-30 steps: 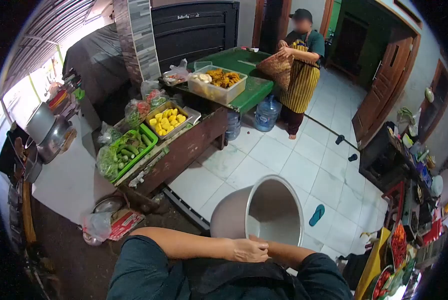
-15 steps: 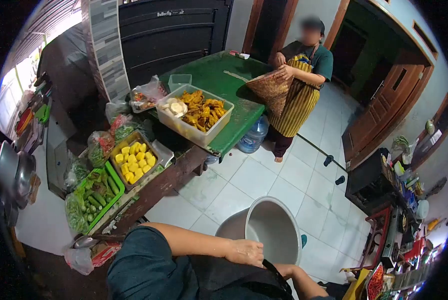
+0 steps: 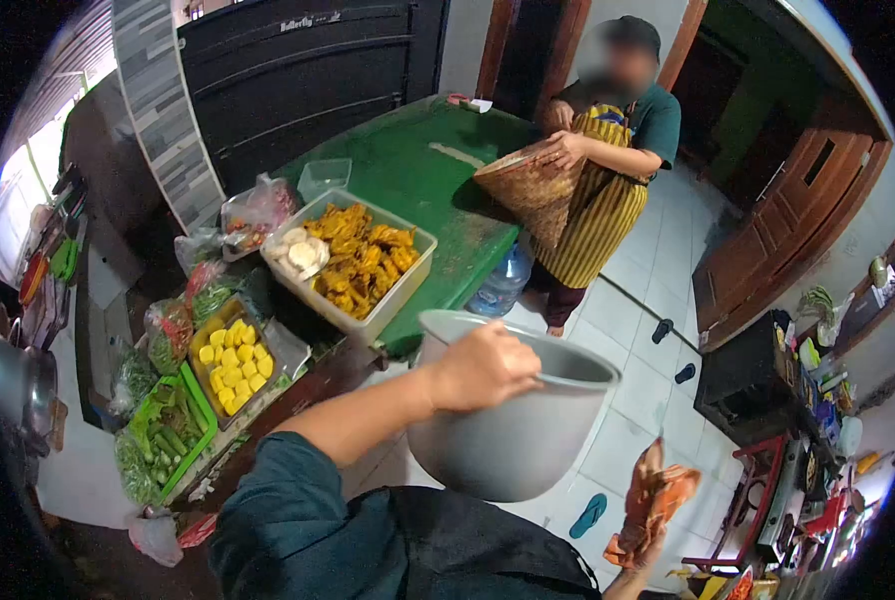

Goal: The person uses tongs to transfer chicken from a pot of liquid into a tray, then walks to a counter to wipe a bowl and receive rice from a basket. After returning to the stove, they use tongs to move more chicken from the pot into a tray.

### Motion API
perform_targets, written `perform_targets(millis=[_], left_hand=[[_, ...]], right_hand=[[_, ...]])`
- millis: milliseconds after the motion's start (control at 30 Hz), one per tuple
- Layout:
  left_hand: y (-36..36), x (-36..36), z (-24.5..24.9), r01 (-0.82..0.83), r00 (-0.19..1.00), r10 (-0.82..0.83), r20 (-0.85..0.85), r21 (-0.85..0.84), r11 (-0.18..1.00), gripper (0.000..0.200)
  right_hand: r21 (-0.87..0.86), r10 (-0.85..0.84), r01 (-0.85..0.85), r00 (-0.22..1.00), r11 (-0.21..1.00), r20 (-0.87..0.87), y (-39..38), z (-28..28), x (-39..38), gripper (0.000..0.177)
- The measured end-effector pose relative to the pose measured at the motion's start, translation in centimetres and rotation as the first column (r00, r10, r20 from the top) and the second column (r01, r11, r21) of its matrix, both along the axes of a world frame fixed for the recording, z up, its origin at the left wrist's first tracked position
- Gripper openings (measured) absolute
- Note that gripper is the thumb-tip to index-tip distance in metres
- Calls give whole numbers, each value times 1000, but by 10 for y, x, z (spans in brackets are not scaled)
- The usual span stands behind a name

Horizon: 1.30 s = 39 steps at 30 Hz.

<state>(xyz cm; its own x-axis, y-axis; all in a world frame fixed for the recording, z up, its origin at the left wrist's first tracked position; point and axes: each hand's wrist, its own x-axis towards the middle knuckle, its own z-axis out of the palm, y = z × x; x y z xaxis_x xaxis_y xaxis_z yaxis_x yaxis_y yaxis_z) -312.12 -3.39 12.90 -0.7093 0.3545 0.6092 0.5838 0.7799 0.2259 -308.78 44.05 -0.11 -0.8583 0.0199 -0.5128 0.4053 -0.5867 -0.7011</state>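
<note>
A large grey metal pot hangs in front of me, tipped a little, above the tiled floor. My left hand is closed over its near rim. Off to the right, apart from the pot, my right hand holds a crumpled orange-brown cloth, which covers much of that hand. Beyond the pot, a person in a striped apron stands at the green table and holds a cone-shaped woven basket against it.
On the table's near end stands a plastic container of yellow-brown cooked pieces. Left of it are a tray of yellow blocks, a green basket of vegetables and several plastic bags. A water jug and a sandal are on the floor.
The pot has risen from low near the floor and turned more upright, with my left hand on its rim. My right hand has come out to the right, showing the cloth.
</note>
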Motion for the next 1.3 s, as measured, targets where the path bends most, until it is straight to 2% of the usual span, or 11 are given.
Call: perform_targets(millis=[33, 100, 200, 333, 400, 533, 633, 800, 833, 1033, 1300], left_hand=[[-13, -13, 18, -48, 999, 47, -23, -8, 999, 18], [-38, -34, 54, -119, 990, 120, -77, 17, 993, 17], [-75, -63, 111, -226, 952, 227, -205, 30, 974, 17], [-125, -90, 165, -490, 836, 498, -230, 92, 867, 23], [-141, -106, 186, -553, 784, 588, -200, 207, 807, 27], [-210, -155, 204, -667, 706, 696, -131, 206, 716, 32], [-253, -200, 207, -750, 633, 769, -92, 172, 638, 33], [-334, -286, 182, -850, 525, 837, -157, -50, 524, 29], [-353, -307, 169, -853, 519, 828, -210, -70, 517, 29], [-443, -416, 92, -754, 656, 709, -260, -180, 632, 24], [-472, -481, -30, -754, 657, 685, -314, -253, 607, 13]], right_hand=[[141, -246, 247, 969, 959, -26, 29, -76, -40, 66], [209, 211, -205, 977, 956, -10, 7, -50, -54, 67], [210, 207, -230, 970, 950, 126, -38, -30, -94, 57], [130, 353, -353, 935, 927, 26, -33, -103, -175, 38], [-24, 572, -574, 818, 818, -56, -13, -174, -222, 34], [307, 385, -414, 910, 857, 151, -50, -188, -275, 21], [400, 307, -402, 909, 824, 281, -78, -182, -308, 15], [438, 446, -574, 816, 692, 367, -112, -182, -345, 14], [456, 378, -461, 887, 761, 265, -83, -299, -350, 19], [570, 403, -463, 884, 679, 238, -134, -235, -429, 20], [683, 433, -503, 853, 529, 293, -159, -199, -456, 23]])
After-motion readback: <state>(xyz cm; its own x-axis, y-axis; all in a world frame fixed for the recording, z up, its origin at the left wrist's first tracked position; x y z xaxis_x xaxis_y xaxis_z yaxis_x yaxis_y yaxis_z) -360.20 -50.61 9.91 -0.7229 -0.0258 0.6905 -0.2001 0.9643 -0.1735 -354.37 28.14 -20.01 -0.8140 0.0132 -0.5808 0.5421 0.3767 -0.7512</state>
